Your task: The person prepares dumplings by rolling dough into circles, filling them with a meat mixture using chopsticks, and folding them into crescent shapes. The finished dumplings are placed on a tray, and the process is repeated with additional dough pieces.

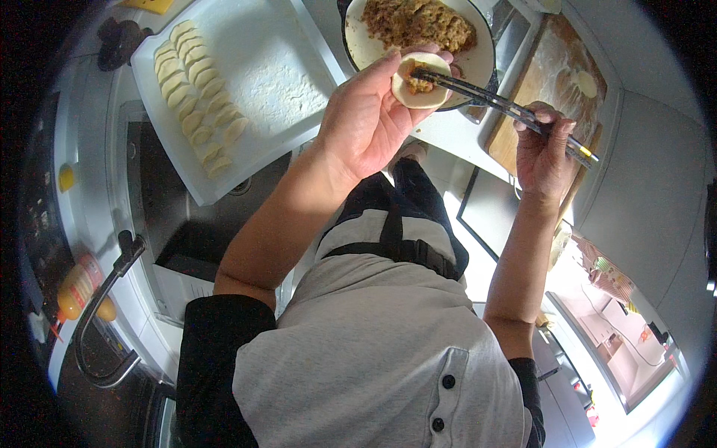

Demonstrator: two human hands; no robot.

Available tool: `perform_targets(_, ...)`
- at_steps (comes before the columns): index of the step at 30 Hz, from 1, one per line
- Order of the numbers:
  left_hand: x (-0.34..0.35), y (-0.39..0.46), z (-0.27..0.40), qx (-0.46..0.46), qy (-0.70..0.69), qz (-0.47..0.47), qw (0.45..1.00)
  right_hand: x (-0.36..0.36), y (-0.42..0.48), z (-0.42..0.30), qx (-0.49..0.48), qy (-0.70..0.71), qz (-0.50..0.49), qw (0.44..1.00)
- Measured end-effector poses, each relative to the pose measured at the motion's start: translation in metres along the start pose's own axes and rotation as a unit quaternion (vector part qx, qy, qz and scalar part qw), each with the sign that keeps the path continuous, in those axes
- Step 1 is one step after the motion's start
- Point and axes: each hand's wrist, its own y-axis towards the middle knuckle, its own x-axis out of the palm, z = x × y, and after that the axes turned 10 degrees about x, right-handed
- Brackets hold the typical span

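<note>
A round dumpling wrapper (404, 96) rests on the fingers of my left hand (364, 112), palm up. In its middle sits a small heap of brown filling (417, 84). My right hand (543, 151) grips a pair of dark chopsticks (493, 99), whose tips touch that filling. Just beyond my left hand stands a white pan (358, 42) with a dark rim, holding more minced filling (420, 22). On the left, a white tray (308, 126) dusted with flour carries rows of folded dumplings (201, 73).
A floured wooden board (521, 123) lies at the right with one flat wrapper (586, 84) on it. Under the tray is a dark sink (185, 213), with a curved faucet (84, 341) at its left. A bottle of yellow liquid (73, 291) stands near the faucet.
</note>
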Motion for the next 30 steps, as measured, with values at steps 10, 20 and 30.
perform_targets(10, -0.01, -0.003, -0.003, 0.026, 0.059, -0.013, 0.998, -0.011, 0.0, -0.012, -0.017, -0.046, -0.018, 0.999)
perform_targets(20, -0.009, -0.006, -0.005, 0.037, 0.086, -0.034, 0.995, -0.006, 0.005, -0.009, -0.008, -0.089, -0.045, 0.995)
perform_targets(30, -0.016, -0.003, -0.002, 0.042, 0.086, -0.024, 0.995, -0.018, 0.008, 0.0, -0.016, -0.049, -0.047, 0.998)
